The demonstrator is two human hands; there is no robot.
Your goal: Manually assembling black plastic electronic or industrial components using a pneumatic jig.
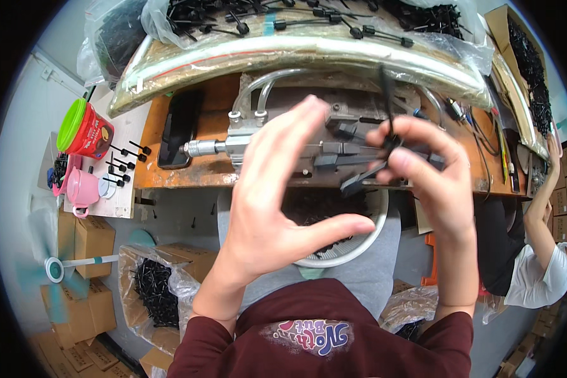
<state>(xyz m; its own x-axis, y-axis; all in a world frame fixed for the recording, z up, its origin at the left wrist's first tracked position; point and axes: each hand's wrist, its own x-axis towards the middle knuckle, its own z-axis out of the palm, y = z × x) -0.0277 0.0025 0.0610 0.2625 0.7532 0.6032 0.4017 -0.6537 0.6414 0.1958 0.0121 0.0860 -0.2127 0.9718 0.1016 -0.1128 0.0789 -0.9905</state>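
My left hand [258, 208] is open above the bench's front edge, thumb stretched to the right and nothing in its grasp. Between the thumb and fingers of my right hand [438, 173] is a black plastic part with a thin stem [387, 101], the stem pointing up and away. More dark angular pieces show around those fingertips; whether they are held too I cannot tell. Behind both hands lies a metal clamping fixture [236, 143] with clear air hoses [261, 82], partly covered by the hands. A white basket [382, 217] of black parts rests on my lap.
A plastic-covered shelf [296, 47] with heaped black stemmed parts spans the back. At left are a phone [177, 132], a red bucket [94, 132], a pink pot [83, 188] and a fan [55, 269]. A lined box [154, 293] stands below. Another person [538, 271] sits at right.
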